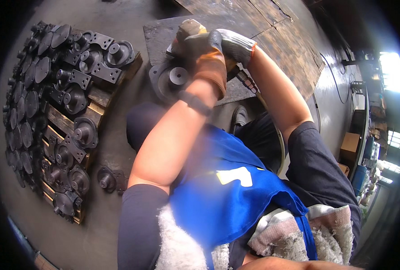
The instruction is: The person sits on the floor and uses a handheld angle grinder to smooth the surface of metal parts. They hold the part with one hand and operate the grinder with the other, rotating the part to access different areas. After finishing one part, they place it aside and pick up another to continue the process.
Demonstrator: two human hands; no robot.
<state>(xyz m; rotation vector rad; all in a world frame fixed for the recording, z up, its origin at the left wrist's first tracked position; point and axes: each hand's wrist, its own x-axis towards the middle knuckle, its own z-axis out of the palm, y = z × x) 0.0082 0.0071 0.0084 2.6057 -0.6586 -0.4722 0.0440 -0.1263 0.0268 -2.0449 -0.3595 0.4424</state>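
Left hand [209, 63] in an orange-brown work glove, fingers curled tight over the top of a hand-held power tool [186, 31]. Right hand [233, 45] in a grey knit glove with dark fingertips, fingers wrapped close around the tool's rear grip, pressed against the left glove. Both forearms bare, reaching forward and up from the lower edge, converging over the work; dark band [195, 102] around the left wrist. Tool body mostly hidden under the gloves; long axis seemingly running from the right hand down-left toward the casting, hose [272, 121] trailing back from its rear end past the right forearm. Round dark metal casting [170, 81] with a raised central hub, lying flat on a dark steel plate [164, 36] on the floor, just under the left hand, hub facing up. Wooden pallet [96, 101] stacked with similar castings well apart to the left; single casting [106, 179] on the floor beside it. Blue apron [227, 193] below
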